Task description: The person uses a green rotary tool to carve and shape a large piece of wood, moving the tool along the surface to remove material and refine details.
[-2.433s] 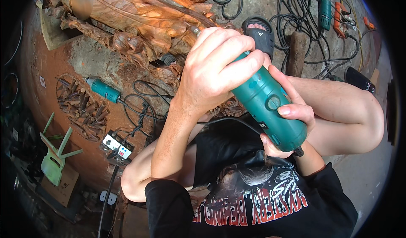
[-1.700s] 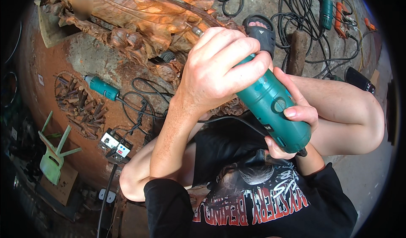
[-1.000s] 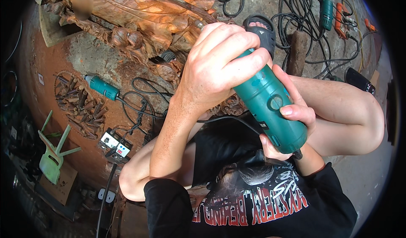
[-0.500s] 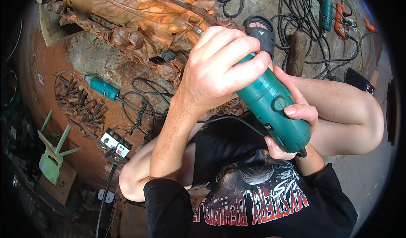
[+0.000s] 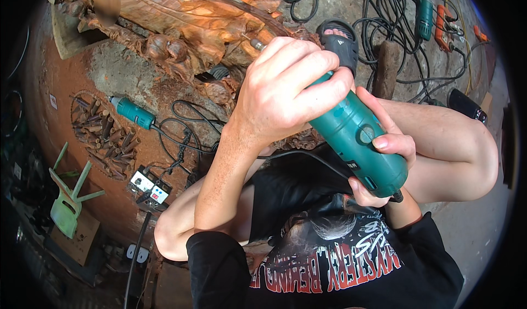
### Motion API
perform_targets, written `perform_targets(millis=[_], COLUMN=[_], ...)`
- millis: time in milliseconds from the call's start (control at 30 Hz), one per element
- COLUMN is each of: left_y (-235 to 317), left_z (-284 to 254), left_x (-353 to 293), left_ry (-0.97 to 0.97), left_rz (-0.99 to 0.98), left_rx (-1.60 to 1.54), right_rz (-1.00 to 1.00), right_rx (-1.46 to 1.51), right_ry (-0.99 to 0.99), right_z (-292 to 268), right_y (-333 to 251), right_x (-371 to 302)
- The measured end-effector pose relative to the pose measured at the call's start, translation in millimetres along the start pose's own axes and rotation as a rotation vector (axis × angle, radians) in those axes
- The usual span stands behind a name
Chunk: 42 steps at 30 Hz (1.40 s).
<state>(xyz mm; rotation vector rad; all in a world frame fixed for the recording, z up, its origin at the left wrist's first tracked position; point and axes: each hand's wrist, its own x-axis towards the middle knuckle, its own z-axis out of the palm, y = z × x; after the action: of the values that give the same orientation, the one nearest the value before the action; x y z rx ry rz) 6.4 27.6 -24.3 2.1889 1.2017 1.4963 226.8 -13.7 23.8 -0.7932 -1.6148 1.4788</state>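
A green die grinder (image 5: 359, 139) slants across the middle, its thin bit (image 5: 256, 44) reaching up and left to a carved orange-brown wooden piece (image 5: 181, 12). Whether the bit touches the wood I cannot tell. My left hand (image 5: 291, 84) wraps round the grinder's front end and hides most of its nose. Farther back, my right hand (image 5: 398, 144) grips the body near the tail, fingers on its far side and beneath. A black cord leaves the tail end.
A second green grinder (image 5: 133, 114) lies at left beside a pile of brown bits or tubes (image 5: 104, 136). Control box (image 5: 149, 188) and small green chair (image 5: 68, 204) stand lower left. Tangled black cords (image 5: 384, 12), another grinder (image 5: 423, 18) and orange power strip (image 5: 441, 26) lie upper right.
The grinder's tail end has shifted slightly right, and my right hand has moved with it. My left hand is nearly unmoved.
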Motion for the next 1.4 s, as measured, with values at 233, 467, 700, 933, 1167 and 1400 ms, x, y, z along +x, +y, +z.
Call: perform_targets(millis=[233, 467, 700, 933, 1167, 1400], left_y=[0.1, -0.3, 0.4, -1.7, -3.2, -3.3], left_z=[0.4, -0.4, -0.2, 0.4, -0.1, 0.0], left_x=[1.4, 0.0, 0.0, -1.0, -1.4, -1.4], left_ry=[-0.008, -0.012, -0.003, 0.026, 0.014, 0.006], left_rz=[0.002, 0.01, 0.02, 0.05, 0.047, 0.035], left_rx=[-0.014, -0.015, 0.008, 0.024, 0.044, 0.052], right_rz=[0.016, 0.039, 0.004, 0.001, -0.005, 0.001], right_rx=[0.048, 0.042, 0.064, 0.085, 0.051, 0.048], right_ry=[0.023, 0.029, 0.021, 0.019, 0.025, 0.021], right_z=[2.6, 3.3, -0.3, -0.6, -1.0, -0.7], right_y=[-2.1, -5.2, 0.1, 0.3, 0.4, 0.5], right_x=[-0.2, -0.1, 1.4, 4.3, 8.6, 9.4])
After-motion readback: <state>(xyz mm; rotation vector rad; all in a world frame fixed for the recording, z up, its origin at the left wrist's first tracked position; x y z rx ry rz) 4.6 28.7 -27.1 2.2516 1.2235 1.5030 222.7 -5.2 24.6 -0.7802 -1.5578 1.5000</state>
